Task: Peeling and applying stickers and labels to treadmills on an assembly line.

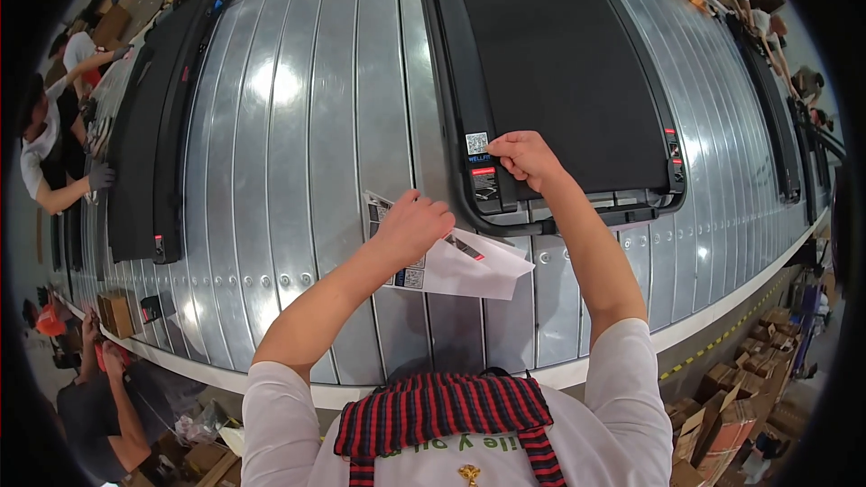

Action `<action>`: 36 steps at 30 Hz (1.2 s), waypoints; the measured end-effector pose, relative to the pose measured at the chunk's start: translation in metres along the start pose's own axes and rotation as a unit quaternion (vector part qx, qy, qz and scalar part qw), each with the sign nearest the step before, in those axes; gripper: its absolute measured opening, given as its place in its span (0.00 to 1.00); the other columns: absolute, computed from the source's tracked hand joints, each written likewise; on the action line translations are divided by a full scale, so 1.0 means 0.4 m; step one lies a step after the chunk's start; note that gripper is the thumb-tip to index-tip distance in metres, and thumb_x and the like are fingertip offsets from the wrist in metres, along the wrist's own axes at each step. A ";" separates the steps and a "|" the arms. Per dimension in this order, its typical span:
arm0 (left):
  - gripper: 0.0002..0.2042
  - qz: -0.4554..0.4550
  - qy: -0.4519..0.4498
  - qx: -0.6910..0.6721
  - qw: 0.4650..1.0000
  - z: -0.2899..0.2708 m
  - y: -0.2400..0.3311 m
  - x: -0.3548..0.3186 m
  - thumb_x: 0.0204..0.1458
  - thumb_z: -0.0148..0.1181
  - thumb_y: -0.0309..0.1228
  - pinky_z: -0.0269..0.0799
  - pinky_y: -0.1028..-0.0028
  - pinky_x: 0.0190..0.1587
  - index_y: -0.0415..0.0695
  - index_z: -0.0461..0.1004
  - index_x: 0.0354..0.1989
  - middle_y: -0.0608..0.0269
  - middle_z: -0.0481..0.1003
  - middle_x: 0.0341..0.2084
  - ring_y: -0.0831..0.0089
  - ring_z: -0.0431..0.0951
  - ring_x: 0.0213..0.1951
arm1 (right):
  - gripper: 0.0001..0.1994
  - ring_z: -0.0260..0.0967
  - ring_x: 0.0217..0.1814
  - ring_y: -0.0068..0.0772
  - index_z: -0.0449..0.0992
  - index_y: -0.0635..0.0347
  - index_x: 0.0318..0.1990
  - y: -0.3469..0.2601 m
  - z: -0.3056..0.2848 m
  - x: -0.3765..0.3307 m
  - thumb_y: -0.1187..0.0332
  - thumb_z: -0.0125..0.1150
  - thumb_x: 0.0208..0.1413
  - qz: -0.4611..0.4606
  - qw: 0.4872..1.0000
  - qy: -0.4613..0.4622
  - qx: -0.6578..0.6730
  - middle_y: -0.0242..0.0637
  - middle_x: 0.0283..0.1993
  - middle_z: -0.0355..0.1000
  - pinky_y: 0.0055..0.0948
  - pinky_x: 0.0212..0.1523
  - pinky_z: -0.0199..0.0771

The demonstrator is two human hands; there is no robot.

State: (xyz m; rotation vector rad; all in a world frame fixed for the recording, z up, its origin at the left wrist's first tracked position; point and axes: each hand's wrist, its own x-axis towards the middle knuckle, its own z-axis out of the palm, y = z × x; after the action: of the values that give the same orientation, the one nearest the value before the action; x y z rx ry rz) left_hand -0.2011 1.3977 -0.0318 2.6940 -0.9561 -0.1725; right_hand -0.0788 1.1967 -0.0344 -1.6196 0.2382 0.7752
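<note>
A flat black machine deck (559, 63) with a dark belt lies on a ribbed metal conveyor (307, 126) in front of me. My right hand (525, 158) presses its closed fingers on the deck's near left rail, beside a small square white label (476, 142) and a red-and-black label (484, 182). My left hand (413, 227) holds a white sheet of stickers (460, 261) that lies over the metal slats, just left of the deck's corner.
A second black deck (162, 126) lies on the conveyor to the left, and another person's gloved hand (99, 178) touches it. More people stand along the far left and far right. Cardboard boxes (731, 415) sit on the floor at lower right.
</note>
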 end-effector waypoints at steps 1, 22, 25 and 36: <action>0.04 -0.003 0.005 0.002 1.000 0.002 -0.003 0.005 0.39 0.47 0.23 0.61 0.68 0.44 0.48 0.67 0.22 0.65 0.68 0.25 0.68 0.70 0.34 | 0.04 0.48 0.10 0.12 0.71 0.63 0.26 -0.003 0.002 0.001 0.72 0.57 0.45 0.002 1.000 -0.004 -0.011 0.25 0.13 0.59 0.14 0.09 0.41; 0.05 -0.036 -0.009 -0.031 0.999 -0.022 -0.017 0.053 0.38 0.48 0.23 0.61 0.68 0.44 0.43 0.68 0.26 0.59 0.68 0.39 0.66 0.71 0.36 | 0.04 0.50 0.11 0.13 0.72 0.65 0.24 0.009 0.016 0.010 0.73 0.56 0.43 0.002 0.998 0.053 -0.035 0.27 0.13 0.60 0.16 0.09 0.44; 0.05 -0.040 -0.010 -0.033 0.999 -0.017 -0.017 0.058 0.39 0.48 0.23 0.61 0.68 0.44 0.43 0.69 0.26 0.60 0.67 0.42 0.67 0.71 0.37 | 0.04 0.50 0.11 0.13 0.72 0.65 0.24 0.011 0.016 0.010 0.74 0.56 0.43 -0.001 0.998 0.053 -0.034 0.27 0.13 0.60 0.16 0.09 0.44; 0.05 -0.038 -0.009 -0.026 0.999 -0.016 -0.023 0.064 0.40 0.48 0.24 0.61 0.69 0.42 0.43 0.69 0.27 0.60 0.66 0.44 0.67 0.71 0.37 | 0.04 0.50 0.10 0.13 0.72 0.65 0.24 0.011 0.019 0.007 0.73 0.57 0.42 -0.007 0.998 0.054 -0.024 0.27 0.13 0.60 0.16 0.09 0.43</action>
State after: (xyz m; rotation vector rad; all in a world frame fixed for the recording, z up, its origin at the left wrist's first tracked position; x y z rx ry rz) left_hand -0.1745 1.3896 -0.0291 2.6868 -0.8421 -0.2336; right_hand -0.0816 1.2035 -0.0397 -1.7093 0.2882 0.6883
